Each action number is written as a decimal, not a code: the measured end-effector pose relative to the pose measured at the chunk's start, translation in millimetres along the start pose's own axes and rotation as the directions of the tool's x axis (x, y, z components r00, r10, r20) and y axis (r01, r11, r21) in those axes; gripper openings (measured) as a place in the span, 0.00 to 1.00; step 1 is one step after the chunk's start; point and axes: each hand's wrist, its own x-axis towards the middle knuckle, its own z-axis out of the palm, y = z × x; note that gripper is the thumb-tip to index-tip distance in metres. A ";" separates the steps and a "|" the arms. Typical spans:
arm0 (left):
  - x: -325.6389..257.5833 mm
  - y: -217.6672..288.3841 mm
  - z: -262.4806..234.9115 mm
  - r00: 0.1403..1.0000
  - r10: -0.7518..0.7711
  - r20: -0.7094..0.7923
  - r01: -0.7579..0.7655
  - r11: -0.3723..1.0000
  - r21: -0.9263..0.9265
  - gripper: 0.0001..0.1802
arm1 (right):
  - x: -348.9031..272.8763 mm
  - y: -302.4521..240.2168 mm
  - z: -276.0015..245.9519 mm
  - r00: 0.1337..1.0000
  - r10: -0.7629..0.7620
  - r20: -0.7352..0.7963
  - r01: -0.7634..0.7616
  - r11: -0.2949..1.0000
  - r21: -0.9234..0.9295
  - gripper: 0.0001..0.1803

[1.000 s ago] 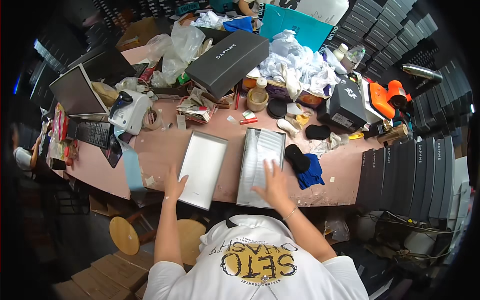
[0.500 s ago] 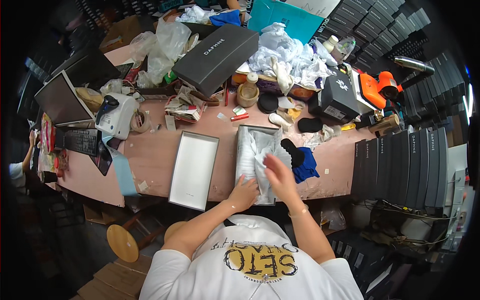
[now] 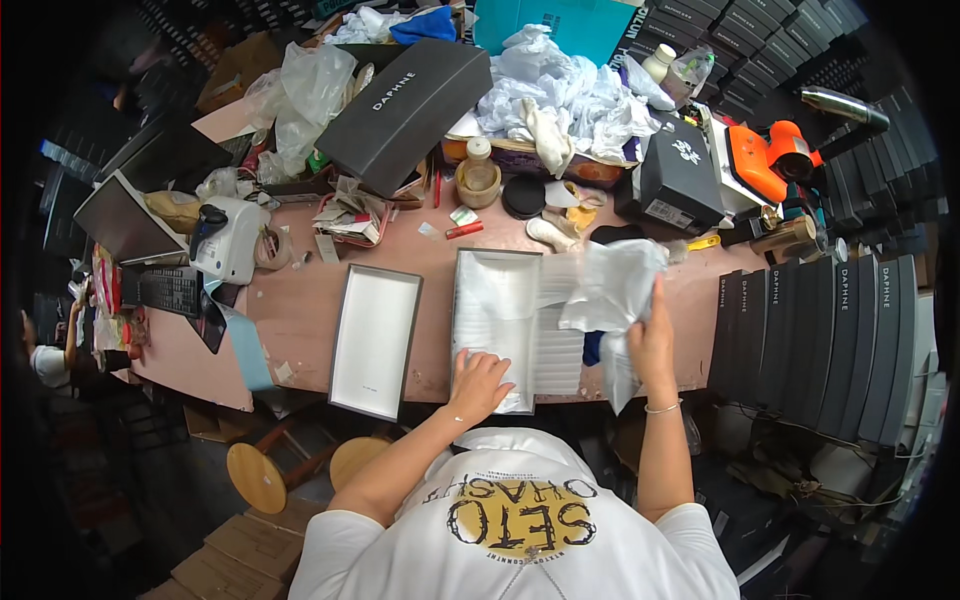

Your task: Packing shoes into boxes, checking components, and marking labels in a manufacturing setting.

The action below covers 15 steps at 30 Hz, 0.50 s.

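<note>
Right hand (image 3: 652,345) up on the right, gripping a crumpled white wrapping (image 3: 612,285), blurred, and whether anything sits inside I can't tell! Left hand (image 3: 480,385) down at the open box (image 3: 505,275), fingers loosely bent over its near end; whether they pinch the lining, no telling from here. And look, a ribbed white sheet (image 3: 558,350) spills over the box's right side, with a blue cloth (image 3: 592,348) peeking out beside it! Left of the box, a shallow white-lined lid (image 3: 372,345), apart from it on the pink table (image 3: 290,310). Far right, dark boxes (image 3: 810,350) stand in a row!
</note>
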 end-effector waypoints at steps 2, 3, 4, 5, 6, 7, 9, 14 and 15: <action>11.5 10.1 -7.4 0.998 0.054 0.040 -0.057 0.994 0.097 0.22 | -20.8 92.0 7.5 0.992 0.124 0.008 -0.121 0.982 -0.145 0.42; 18.3 10.8 -5.1 0.990 0.066 0.121 -0.086 0.983 0.162 0.20 | -39.3 148.1 24.5 0.981 0.190 0.033 -0.175 0.948 -0.267 0.41; 23.3 8.6 -2.5 0.978 0.067 0.197 -0.113 0.966 0.232 0.18 | -48.6 176.8 35.8 0.966 0.253 0.055 -0.215 0.901 -0.377 0.41; 25.4 2.1 2.6 0.984 0.054 0.173 -0.086 0.979 0.185 0.17 | -42.0 170.5 37.7 0.982 0.186 -0.024 -0.178 0.885 -0.430 0.39; 25.5 -8.6 6.5 0.989 0.038 0.145 -0.058 0.988 0.141 0.15 | -31.6 150.8 39.1 0.989 0.110 -0.101 -0.146 0.865 -0.480 0.38; 22.0 -17.3 6.1 0.992 0.021 0.126 -0.033 0.995 0.094 0.14 | -26.5 129.7 36.6 0.984 0.038 -0.173 -0.126 0.839 -0.530 0.36; 12.6 -15.0 -15.7 0.979 -0.090 -0.183 0.054 0.980 -0.192 0.11 | -29.2 102.3 17.3 0.978 0.169 0.123 -0.110 0.916 -0.386 0.33; -54.1 -32.7 -26.6 0.718 -0.662 -0.212 0.186 0.477 -0.859 0.10 | -70.4 33.6 44.2 0.585 -0.206 0.785 0.419 0.905 -0.075 0.27; -70.0 -41.3 -23.5 0.735 -0.641 -0.223 0.234 0.548 -0.803 0.10 | -75.5 23.6 66.9 0.616 -0.326 0.717 0.435 0.900 0.036 0.26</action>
